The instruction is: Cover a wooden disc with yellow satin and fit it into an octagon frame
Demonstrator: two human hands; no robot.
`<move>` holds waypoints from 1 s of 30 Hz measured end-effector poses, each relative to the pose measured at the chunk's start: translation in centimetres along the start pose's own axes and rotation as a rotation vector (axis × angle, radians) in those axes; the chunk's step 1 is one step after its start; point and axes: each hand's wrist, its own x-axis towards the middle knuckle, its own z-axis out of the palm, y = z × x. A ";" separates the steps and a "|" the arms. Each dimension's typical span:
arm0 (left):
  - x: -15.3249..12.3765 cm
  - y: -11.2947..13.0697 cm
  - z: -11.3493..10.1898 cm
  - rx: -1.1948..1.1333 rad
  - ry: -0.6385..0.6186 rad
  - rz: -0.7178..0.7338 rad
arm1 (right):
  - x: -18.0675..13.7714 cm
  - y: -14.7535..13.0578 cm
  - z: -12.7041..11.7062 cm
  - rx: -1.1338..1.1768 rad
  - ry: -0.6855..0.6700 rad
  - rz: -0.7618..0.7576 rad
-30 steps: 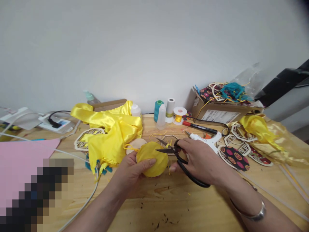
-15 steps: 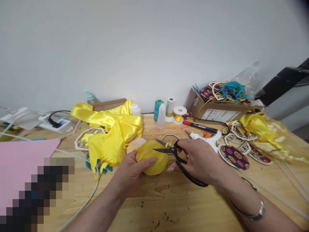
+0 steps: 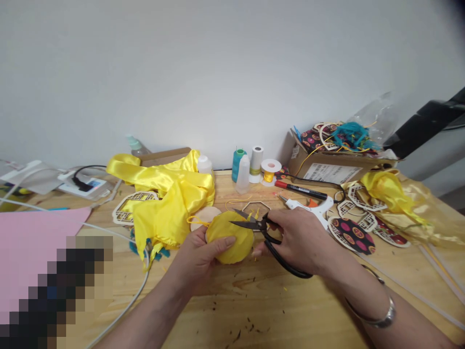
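Note:
My left hand [image 3: 207,252] pinches a round yellow fabric-covered disc [image 3: 232,245] by its left side, thumb on top. A loop of orange-yellow cord [image 3: 196,220] sticks out at the disc's upper left. My right hand [image 3: 298,237] grips black-handled scissors [image 3: 278,249] with the fingers through the handles. The scissor blades are parted and lie over the disc's upper right edge. Behind the disc are a pale wooden round [image 3: 204,214] and a thin wooden hexagon frame [image 3: 257,207], both partly covered.
Yellow satin [image 3: 163,213] is heaped at left. A teal thread spool [image 3: 239,165], a squeeze bottle [image 3: 243,177], a marker [image 3: 301,189] and a white glue gun [image 3: 308,211] sit behind my hands. A cardboard box [image 3: 334,169] and patterned fabric pieces [image 3: 350,236] lie right.
Almost nothing differs. The scissors and my right hand have shifted very slightly, while my left hand keeps the yellow disc in the same place.

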 end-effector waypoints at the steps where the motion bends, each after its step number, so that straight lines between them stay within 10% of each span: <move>1: 0.0 0.0 0.0 -0.004 0.002 -0.001 | 0.0 0.0 0.0 0.000 0.010 -0.001; 30: 0.0 0.2 -0.2 0.012 0.036 -0.009 | 0.2 1.0 0.6 0.008 0.154 -0.031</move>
